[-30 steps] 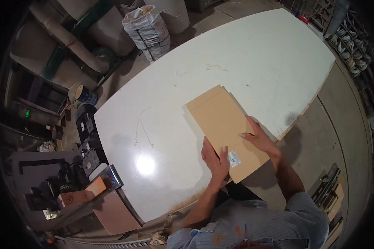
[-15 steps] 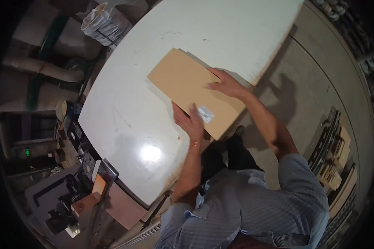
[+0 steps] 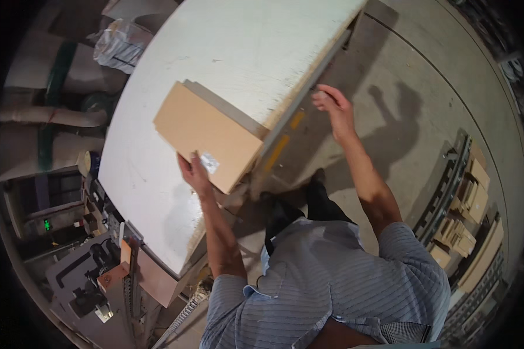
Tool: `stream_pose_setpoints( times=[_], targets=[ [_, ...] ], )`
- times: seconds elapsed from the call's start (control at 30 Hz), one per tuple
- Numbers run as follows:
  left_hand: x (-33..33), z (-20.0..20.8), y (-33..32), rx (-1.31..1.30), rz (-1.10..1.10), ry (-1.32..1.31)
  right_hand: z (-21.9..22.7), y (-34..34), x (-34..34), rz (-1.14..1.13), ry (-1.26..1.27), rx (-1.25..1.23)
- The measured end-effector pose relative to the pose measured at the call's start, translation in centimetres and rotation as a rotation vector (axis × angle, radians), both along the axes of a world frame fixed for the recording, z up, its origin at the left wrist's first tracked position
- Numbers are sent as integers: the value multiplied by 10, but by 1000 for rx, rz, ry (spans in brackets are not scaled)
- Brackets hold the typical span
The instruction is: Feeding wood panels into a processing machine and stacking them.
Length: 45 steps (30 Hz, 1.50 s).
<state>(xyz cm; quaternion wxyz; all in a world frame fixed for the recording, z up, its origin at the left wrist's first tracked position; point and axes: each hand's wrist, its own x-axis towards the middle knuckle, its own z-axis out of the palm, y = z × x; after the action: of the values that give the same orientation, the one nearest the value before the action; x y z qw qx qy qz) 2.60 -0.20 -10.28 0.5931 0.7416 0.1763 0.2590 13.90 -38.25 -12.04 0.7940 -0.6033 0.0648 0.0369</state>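
Note:
A flat brown cardboard box (image 3: 206, 131) with a white label (image 3: 209, 163) lies slantwise on the white table (image 3: 244, 46). My left hand (image 3: 195, 174) grips its near left edge, the thumb on top beside the label and the other fingers hidden at the edge or beneath. Off the box, my right hand (image 3: 335, 107) hangs in the air just past the table's right edge, over the floor. Its fingers are loosely bent and somewhat apart, and I see nothing held in them.
At my right a low rack (image 3: 463, 215) holds several wooden pieces. Dark machine parts (image 3: 90, 279) and a pinkish-brown panel (image 3: 155, 279) stand at the left by the table. A whitish sack (image 3: 119, 46) sits beyond the table's far left side.
My right hand has let go of the box and swung right, past the table edge. My left hand still holds the box. The box and table appear further left as the view shifted.

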Motion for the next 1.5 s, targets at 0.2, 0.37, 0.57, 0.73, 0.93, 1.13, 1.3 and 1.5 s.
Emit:
stream_pose_setpoints(
  times=[0.2,0.37,0.57,0.73,0.93,1.13,1.3,1.5],
  targets=[
    [17,-1,-11,31,108,153,-166,-162,-132,-373,395,-130],
    [-8,-6,15,-165,8,1,-224,-170,-258,-512,1008,-277],
    [-12,-40,48,123,137,175,-276,-155,-355,-544,1161,-151],
    [-28,-49,82,232,97,101,-263,-140,-306,-357,947,-101],
    [-16,-34,53,318,108,159,-245,-121,-262,-388,992,-91],
    [-23,-47,76,190,130,119,-250,-135,-262,-400,1030,-52],
    [-16,-33,46,92,116,97,-253,-138,-272,-420,1016,-34],
    [-3,-24,24,88,210,155,-252,-138,-283,-424,1053,-46]
  ],
)
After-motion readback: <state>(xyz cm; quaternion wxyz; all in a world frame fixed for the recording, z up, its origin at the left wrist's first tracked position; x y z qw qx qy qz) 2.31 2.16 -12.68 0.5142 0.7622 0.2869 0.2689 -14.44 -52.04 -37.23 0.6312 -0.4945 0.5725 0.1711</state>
